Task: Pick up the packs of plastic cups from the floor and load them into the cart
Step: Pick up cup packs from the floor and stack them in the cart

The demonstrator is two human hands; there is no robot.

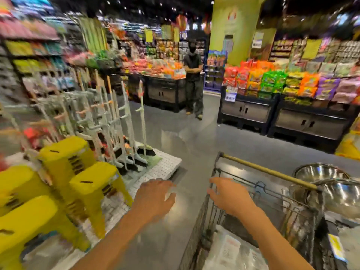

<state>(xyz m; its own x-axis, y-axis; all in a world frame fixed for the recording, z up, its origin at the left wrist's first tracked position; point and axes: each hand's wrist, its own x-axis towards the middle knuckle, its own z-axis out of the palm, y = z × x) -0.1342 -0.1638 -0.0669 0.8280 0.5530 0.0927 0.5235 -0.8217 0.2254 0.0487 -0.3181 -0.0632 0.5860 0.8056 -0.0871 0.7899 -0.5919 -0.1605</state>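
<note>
A wire shopping cart (214, 172) with a brass-coloured handle stands at the lower right. Clear packs of plastic cups (231, 248) lie in its basket. My left hand (155, 199) hovers over the grey floor, left of the cart, fingers spread and holding nothing. My right hand (228, 195) reaches out at the cart's near-left rim, fingers loosely extended, and I cannot tell whether it touches the wire. No pack is visible on the floor. The whole view is motion-blurred.
Yellow plastic stools (64, 172) are stacked at the lower left beside a rack of brooms (120, 133) on a white pallet. Steel bowls (331, 188) sit right of the cart. A person (192, 75) stands ahead between snack display tables (292, 88).
</note>
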